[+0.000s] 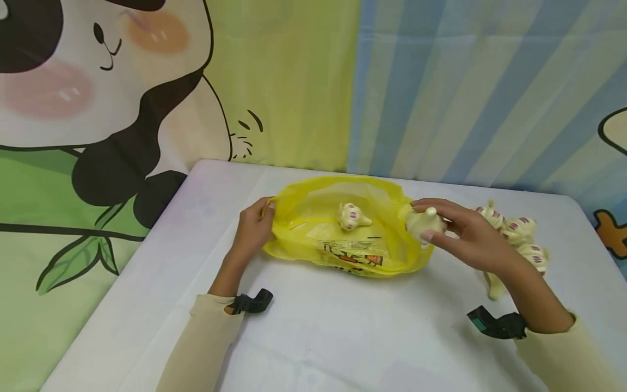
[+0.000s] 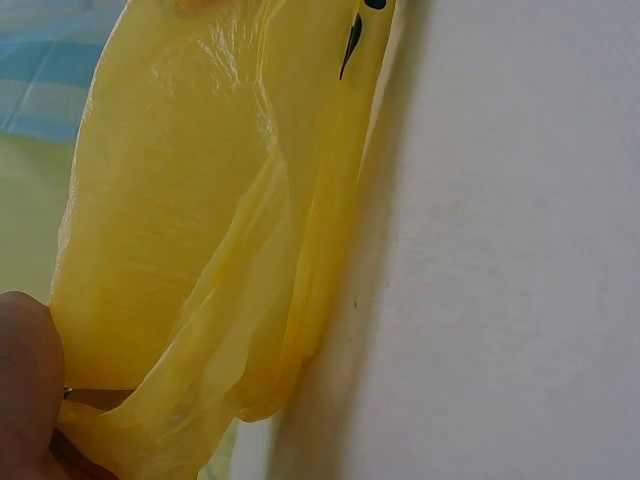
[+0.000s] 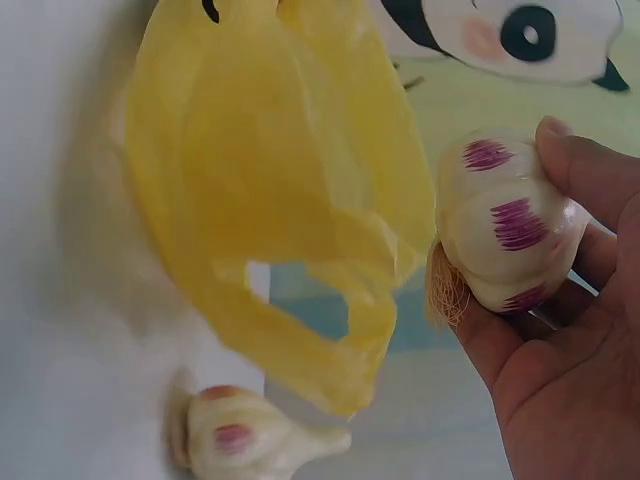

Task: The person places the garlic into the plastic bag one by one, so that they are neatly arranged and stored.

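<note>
A yellow plastic bag (image 1: 303, 239) lies spread with its mouth open on the white table. My left hand (image 1: 254, 226) pinches the bag's left edge. One garlic bulb (image 1: 350, 216) rests inside the bag. In my right hand (image 1: 472, 234) is another garlic bulb (image 1: 425, 223), held between thumb and fingers at the bag's right edge. The right wrist view shows this held bulb (image 3: 515, 225) with purple streaks and a tuft of roots, beside the yellow bag (image 3: 260, 150). The left wrist view shows the bag's side (image 2: 180, 200) hanging from the thumb.
Several more garlic bulbs (image 1: 519, 230) sit in a group at the table's right, partly behind my right forearm. A cloth backdrop with a panda print (image 1: 181, 120) stands at the table's (image 1: 313, 326) back edge. Each wrist wears a small black camera (image 1: 252, 301).
</note>
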